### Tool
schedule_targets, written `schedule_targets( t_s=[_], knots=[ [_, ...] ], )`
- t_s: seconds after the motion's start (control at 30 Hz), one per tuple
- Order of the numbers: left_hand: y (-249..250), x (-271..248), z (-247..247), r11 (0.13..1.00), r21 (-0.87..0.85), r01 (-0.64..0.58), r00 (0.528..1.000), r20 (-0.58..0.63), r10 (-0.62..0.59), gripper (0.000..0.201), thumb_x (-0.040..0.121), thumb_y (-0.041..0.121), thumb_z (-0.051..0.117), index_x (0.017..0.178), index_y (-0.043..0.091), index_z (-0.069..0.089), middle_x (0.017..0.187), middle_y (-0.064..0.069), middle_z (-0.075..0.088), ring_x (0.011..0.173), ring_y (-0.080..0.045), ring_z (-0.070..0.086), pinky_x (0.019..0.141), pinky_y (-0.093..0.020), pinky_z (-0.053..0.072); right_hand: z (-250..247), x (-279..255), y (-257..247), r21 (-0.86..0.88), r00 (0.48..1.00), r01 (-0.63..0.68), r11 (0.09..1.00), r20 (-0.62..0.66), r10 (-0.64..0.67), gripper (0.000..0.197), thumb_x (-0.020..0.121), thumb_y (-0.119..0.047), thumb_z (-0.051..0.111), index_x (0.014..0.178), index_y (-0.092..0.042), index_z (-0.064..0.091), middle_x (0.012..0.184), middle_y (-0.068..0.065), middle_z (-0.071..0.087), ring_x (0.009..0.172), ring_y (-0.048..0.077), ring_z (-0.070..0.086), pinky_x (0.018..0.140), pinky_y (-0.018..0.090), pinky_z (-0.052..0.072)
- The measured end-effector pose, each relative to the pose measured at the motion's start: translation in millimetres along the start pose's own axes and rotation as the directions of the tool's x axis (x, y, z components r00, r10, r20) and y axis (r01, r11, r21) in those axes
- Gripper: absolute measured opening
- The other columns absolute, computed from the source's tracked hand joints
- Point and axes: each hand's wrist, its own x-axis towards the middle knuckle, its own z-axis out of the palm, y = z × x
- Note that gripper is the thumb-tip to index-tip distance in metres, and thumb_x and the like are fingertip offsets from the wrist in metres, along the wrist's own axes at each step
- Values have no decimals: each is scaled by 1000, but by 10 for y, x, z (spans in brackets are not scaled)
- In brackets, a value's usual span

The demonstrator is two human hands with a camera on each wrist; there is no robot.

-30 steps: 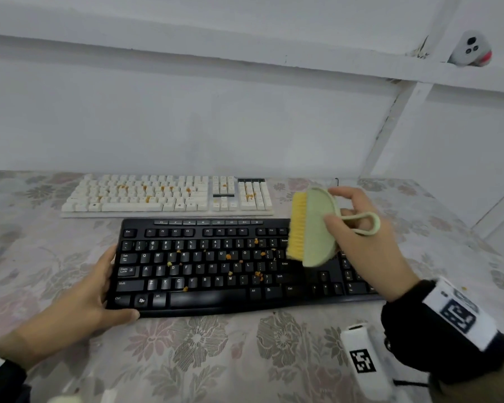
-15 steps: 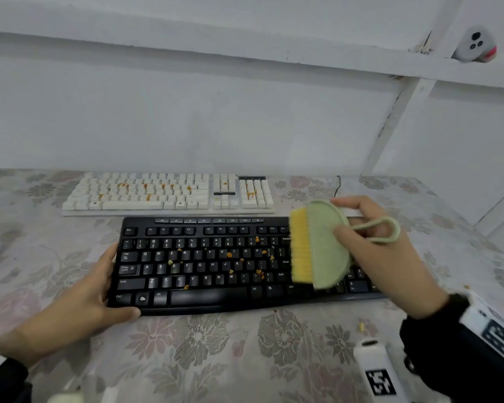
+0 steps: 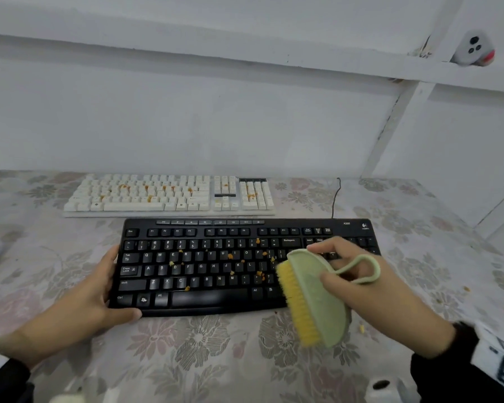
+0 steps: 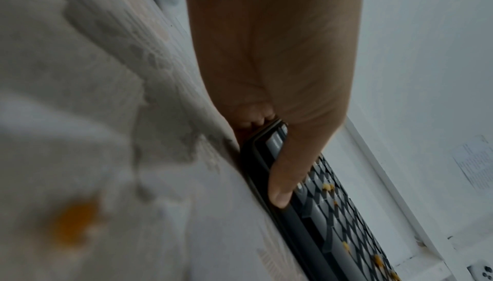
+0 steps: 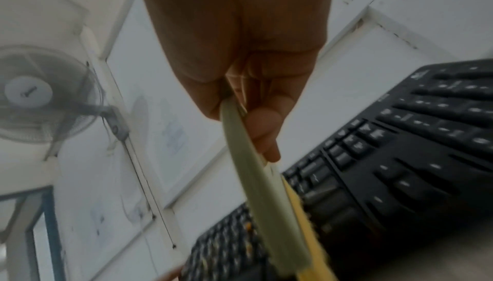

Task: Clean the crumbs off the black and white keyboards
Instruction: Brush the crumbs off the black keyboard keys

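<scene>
A black keyboard [image 3: 210,266] lies across the middle of the table with orange crumbs [image 3: 261,277] scattered over its letter keys. Behind it sits a white keyboard [image 3: 146,196], also dotted with crumbs. My right hand [image 3: 358,283] pinches a pale green brush [image 3: 317,298] with yellow bristles, held on edge over the black keyboard's right front corner, bristles facing left. In the right wrist view my fingers clamp the brush [image 5: 256,171] above the keys [image 5: 400,159]. My left hand [image 3: 99,292] grips the keyboard's left end, thumb along its front edge; the left wrist view shows the thumb [image 4: 282,184] on the black keyboard [image 4: 333,222].
A floral tablecloth [image 3: 201,353] covers the table. A black cable [image 3: 335,196] runs from the back right. Loose crumbs [image 3: 361,328] lie on the cloth right of the brush. A white tagged device [image 3: 384,388] stands at the near edge. A white wall rises just behind the keyboards.
My right hand has swept the brush toward me and down, from over the keyboard's right keys to its front edge. The left hand has kept its hold.
</scene>
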Motion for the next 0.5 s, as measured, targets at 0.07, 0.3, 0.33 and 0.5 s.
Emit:
schedule_targets(
  t_s=[0.07, 0.3, 0.33, 0.5],
  knots=[
    [9, -6, 4, 1000, -4, 4, 1000, -2, -4, 115, 30, 58, 92, 126, 71, 30, 128, 21, 58, 117, -8, 60, 101, -44, 45, -55, 89, -66, 37, 993, 31, 999, -116, -27, 33, 88, -6, 56, 100, -36, 64, 71, -1, 65, 59, 18, 54, 57, 28, 44],
    [-2, -12, -4, 1000, -2, 14, 1000, -10, -14, 115, 30, 58, 92, 126, 71, 30, 127, 20, 59, 117, -10, 61, 102, -47, 45, -11, 487, -9, 131, 957, 53, 990, -288, -13, 29, 91, -5, 53, 110, -27, 56, 64, -6, 60, 57, 10, 54, 49, 25, 46],
    [6, -14, -4, 1000, -5, 15, 1000, -9, -15, 115, 31, 57, 93, 127, 70, 30, 127, 19, 59, 117, -11, 61, 102, -47, 45, 27, 470, 12, 146, 965, 33, 989, -262, 7, 28, 92, -5, 53, 109, -26, 56, 68, -8, 63, 59, 10, 56, 50, 24, 48],
    [-2, -8, -10, 999, -40, 10, 1000, 14, -10, 118, 37, 50, 95, 134, 62, 29, 133, 12, 57, 121, -16, 59, 105, -51, 42, 166, 190, 81, 137, 990, -24, 990, -132, 42, 28, 93, -5, 52, 106, -29, 58, 68, -6, 62, 53, 7, 49, 49, 22, 42]
  ],
)
